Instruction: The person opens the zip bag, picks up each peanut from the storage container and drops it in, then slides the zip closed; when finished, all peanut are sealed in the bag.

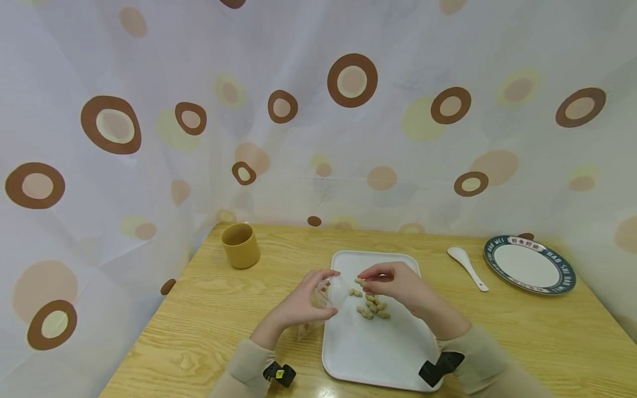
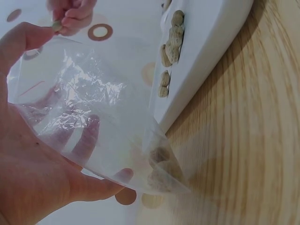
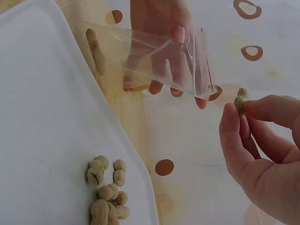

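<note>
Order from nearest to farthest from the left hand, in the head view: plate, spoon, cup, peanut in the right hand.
1. Peanut, in the right hand
2. Cup, at back left
3. Spoon, right of the tray
4. Plate, farthest right

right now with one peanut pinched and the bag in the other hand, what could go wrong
The peanut is held only at the fingertips of the right hand, so it could slip before reaching the bag.

The clear bag looks thin and limp in the left hand; its mouth might fold and block the peanut.

The loose peanuts on the tray lie close to the right hand, which might nudge them.
</note>
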The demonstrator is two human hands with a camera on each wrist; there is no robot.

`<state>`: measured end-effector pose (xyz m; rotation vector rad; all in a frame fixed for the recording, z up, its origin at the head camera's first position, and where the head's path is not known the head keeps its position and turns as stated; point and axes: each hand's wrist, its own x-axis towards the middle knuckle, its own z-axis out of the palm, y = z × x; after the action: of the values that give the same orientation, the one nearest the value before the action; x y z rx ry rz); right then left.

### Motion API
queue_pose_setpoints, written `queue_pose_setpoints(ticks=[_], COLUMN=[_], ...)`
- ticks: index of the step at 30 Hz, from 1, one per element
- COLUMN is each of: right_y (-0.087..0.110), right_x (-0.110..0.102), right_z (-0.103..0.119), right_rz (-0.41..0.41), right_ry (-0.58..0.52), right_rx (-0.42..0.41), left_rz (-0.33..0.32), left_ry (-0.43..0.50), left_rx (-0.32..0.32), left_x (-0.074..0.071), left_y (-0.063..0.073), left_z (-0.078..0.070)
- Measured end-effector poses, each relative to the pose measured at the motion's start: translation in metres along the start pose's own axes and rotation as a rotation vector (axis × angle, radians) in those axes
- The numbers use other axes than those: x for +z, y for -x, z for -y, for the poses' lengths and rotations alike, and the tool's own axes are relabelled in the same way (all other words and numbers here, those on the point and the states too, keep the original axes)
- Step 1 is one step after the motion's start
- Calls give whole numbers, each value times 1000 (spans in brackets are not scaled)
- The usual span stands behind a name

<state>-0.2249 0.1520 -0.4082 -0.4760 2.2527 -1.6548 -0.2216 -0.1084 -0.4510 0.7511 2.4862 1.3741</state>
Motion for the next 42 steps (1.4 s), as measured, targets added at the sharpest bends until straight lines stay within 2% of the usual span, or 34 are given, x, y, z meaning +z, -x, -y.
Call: queue_pose_setpoints(ticks=[8,26,33,42], right_y=[-5,-13,-13,-6], right_x=[13,25,22,9], right_z=[9,9,8,-2], right_rz=[31,88,73,31], right_ry=[-51,-152,-127,-40], right_rx=[-18,-20,-14,5], left_rz=[5,11,9,-1], left_ry=[11,-9,-22,-20], left_rx=[-3,-21,-17,-5], left_x=[1,0,-1,-2], left_y=[-1,1,1,1], left_z=[1,1,5,9])
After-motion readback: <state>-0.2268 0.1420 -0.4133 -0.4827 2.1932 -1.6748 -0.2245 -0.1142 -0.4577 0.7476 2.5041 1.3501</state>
